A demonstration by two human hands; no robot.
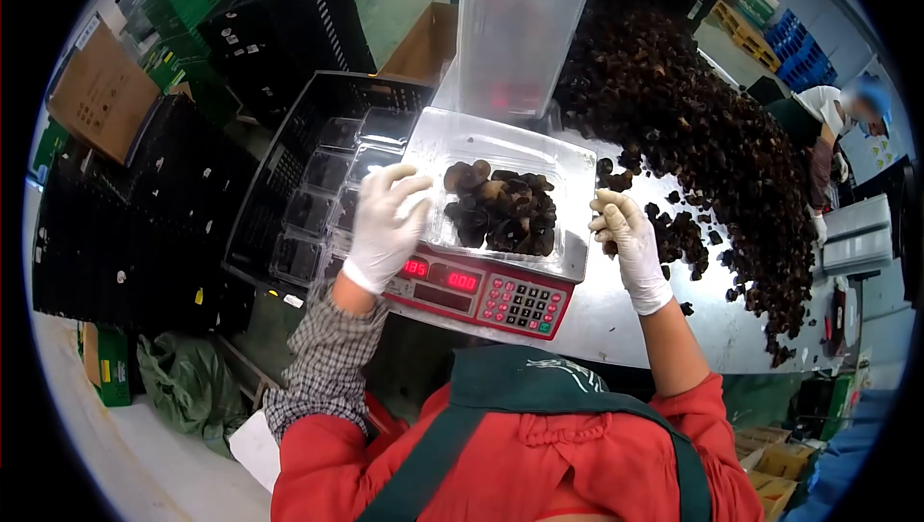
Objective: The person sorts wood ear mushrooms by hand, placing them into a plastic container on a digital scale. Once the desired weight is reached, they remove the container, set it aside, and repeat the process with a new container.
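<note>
Head view: the left hand (385, 233), in a pale glove, hides the first part of the lit readout (416, 268) on the red scale (462, 293); "0.00" is legible beside it. It also covers some of the clear empty trays (306, 212) in the black crate (252, 219). A co-worker (818, 118) is partly cut off at the right edge, and dark pieces hide part of the metal table (616, 330).

The left forearm reaches up from below, fingers bent and slightly apart beside the left rim of the filled tray (438, 219); contact with the rim is unclear. That tray sits on the scale's platform (574, 267), holding dark, glossy pieces (500, 206). The right hand (630, 248), also gloved, is raised just beyond the platform's right edge, fingers curled close together; whether they pinch a dark piece cannot be told.
</note>
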